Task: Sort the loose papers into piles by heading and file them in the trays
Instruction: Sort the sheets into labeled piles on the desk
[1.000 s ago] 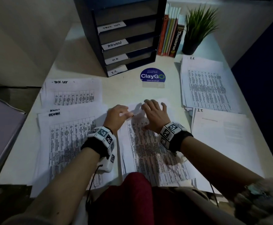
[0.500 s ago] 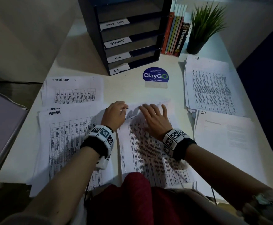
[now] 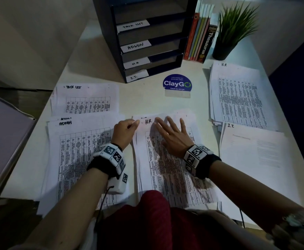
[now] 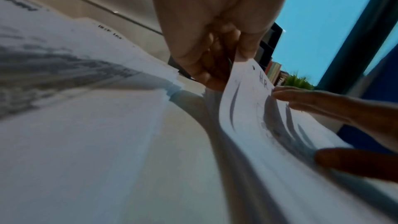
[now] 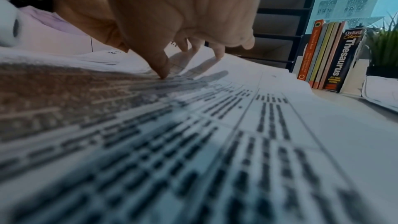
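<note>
Your top sheet [image 3: 167, 159], headed H.R., lies on the loose middle stack, its upper-left corner lifted and curling.

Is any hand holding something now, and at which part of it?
The left hand pinches the top H.R. sheet at its top left corner. The right hand only presses flat on it.

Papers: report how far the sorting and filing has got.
Done: piles headed Task List, Admin, H.R. and I.T. lie sorted. In hand: left hand pinches an H.R. sheet that the right hand presses. Left: the trays look empty.
</note>
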